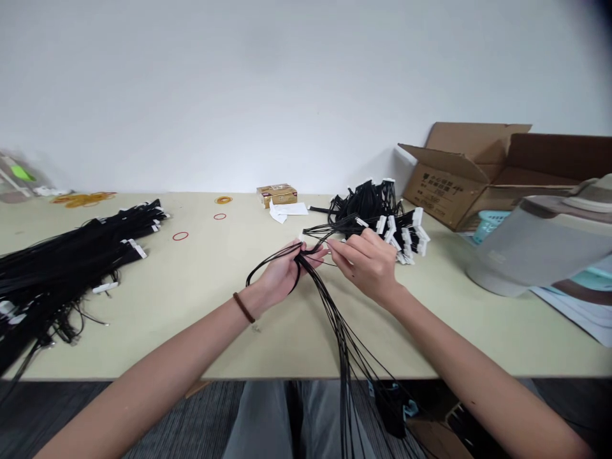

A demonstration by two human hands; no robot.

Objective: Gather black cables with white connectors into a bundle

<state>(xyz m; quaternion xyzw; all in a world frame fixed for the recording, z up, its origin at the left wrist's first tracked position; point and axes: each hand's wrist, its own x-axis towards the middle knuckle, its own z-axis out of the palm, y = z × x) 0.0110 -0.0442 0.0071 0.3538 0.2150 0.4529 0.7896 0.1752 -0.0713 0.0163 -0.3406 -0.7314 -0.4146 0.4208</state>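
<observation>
A bundle of thin black wires [329, 306] lies across my left hand [282, 274], whose fingers curl around it in front of me. Some of the wires loop out beside the wrist, and their long ends hang over the table's front edge toward my lap. Close to the left fingertips, my right hand [370, 264] is closed in a pinch at the bundle. What sits between its fingertips is too small to make out. Just behind the right fingers shows a white connector [362, 222] with black wires running to it.
Black wire harnesses [71, 255] lie heaped at left; another pile [370, 204] with white connectors is behind my right hand. Red rubber bands [180, 236], yellow bands [83, 199], and a tissue pack [277, 195] are on the table [205, 331]. A cardboard box [444, 191] and a large grey cup [521, 248] stand right.
</observation>
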